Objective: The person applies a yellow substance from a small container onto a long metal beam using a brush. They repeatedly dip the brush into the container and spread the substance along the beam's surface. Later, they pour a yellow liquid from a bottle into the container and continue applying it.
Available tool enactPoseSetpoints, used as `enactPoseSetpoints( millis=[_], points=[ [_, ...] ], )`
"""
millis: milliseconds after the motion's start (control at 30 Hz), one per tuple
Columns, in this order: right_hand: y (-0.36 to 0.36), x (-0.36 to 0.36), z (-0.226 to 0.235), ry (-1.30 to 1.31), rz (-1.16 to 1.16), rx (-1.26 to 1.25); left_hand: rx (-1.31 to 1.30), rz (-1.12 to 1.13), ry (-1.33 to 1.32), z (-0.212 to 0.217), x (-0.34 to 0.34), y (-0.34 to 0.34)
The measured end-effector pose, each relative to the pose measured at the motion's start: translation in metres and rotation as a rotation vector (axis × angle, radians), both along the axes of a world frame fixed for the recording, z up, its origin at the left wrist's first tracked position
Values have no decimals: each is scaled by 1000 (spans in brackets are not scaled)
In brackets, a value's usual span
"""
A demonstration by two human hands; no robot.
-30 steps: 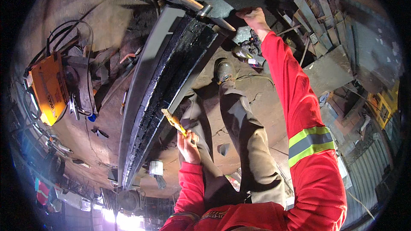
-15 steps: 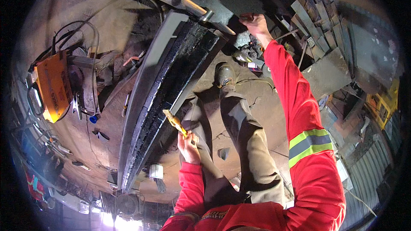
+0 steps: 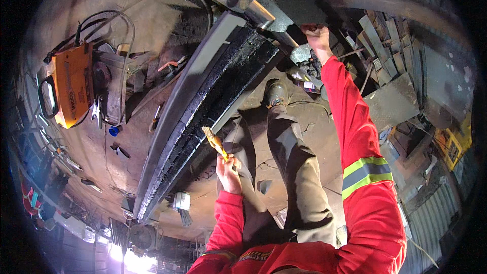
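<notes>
My left hand (image 3: 229, 174) is closed around the yellow handle of a paintbrush (image 3: 215, 143). Its pale bristles point up and left, beside the near edge of a long steel beam (image 3: 203, 102) with a glossy black coating. Whether they touch the beam I cannot tell. Stretched far forward, my right hand (image 3: 318, 41) has its fingers bent at the edge of a dark surface (image 3: 299, 1) beyond the beam's far end. What they grip, if anything, is lost in shadow. Left of that hand lies a tool with a wooden handle (image 3: 262, 11), perhaps a hammer.
An orange welding machine (image 3: 71, 86) with cables stands at the left. A white can (image 3: 181, 201) is on the floor near the beam's lower end. Flat metal offcuts (image 3: 375, 40) and a metal sheet (image 3: 393, 102) lie at the right. My boot (image 3: 276, 93) is beside the beam.
The whole view has shifted slightly, the beam's far end now farther right. My left hand still holds the paintbrush near the beam's edge. The right hand stays stretched forward, its fingers now more hidden.
</notes>
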State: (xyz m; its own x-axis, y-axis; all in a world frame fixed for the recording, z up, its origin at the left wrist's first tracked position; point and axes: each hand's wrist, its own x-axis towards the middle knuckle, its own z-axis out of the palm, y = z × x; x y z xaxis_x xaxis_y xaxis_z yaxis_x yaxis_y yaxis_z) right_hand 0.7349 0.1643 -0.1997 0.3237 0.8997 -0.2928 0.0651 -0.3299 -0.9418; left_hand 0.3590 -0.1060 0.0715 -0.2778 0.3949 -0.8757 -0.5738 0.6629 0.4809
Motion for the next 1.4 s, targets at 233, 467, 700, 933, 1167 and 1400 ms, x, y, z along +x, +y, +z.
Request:
enactPoseSetpoints(
  millis=[233, 467, 700, 933, 1167, 1400],
  points=[
    [-2, 8, -20, -921, 187, -275, 15, -7, -29, -5, -3, -4],
    [0, -30, 40, -1254, 475, -212, 7, -21, -13, -8, -7, -7],
    [-15, -30, 58, -1230, 498, -65, -10, -1, -15, -10, -7, -8],
    [-19, -20, 60, -390, 248, -322, -11, -64, -17, -8, -10, -6],
    [-13, -35, 99, 310, -150, -326, 14, -39, -34, -5, -13, -7],
    [-17, -36, 153, 689, -129, -283, 55, -84, 8, 0, -5, -18]
  ],
)
